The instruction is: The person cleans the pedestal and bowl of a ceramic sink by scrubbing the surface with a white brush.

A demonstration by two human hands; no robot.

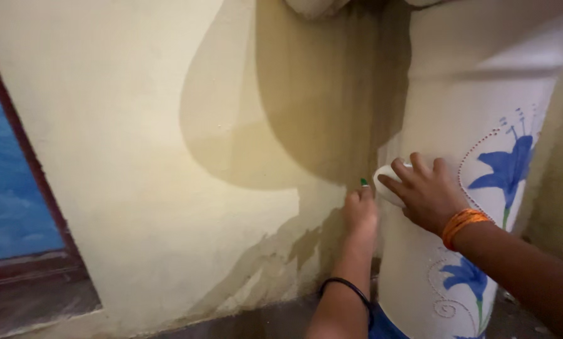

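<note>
Two hands work at the pillar's (445,94) left edge: right hand (427,196) cups a white dish (385,182) w/ fingers curled, kept beside the brush; left hand (360,210) pinches green-tipped brush (364,182) near the wall (118,157).

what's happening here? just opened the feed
A person is working on a tall white vase painted with blue flowers, standing against a cream wall. The right hand holds a small white dish against the vase's side. The left hand holds something thin with a green tip, most likely a fine brush, raised right beside the dish. An orange bangle is on the right wrist, a black band on the left.
</note>
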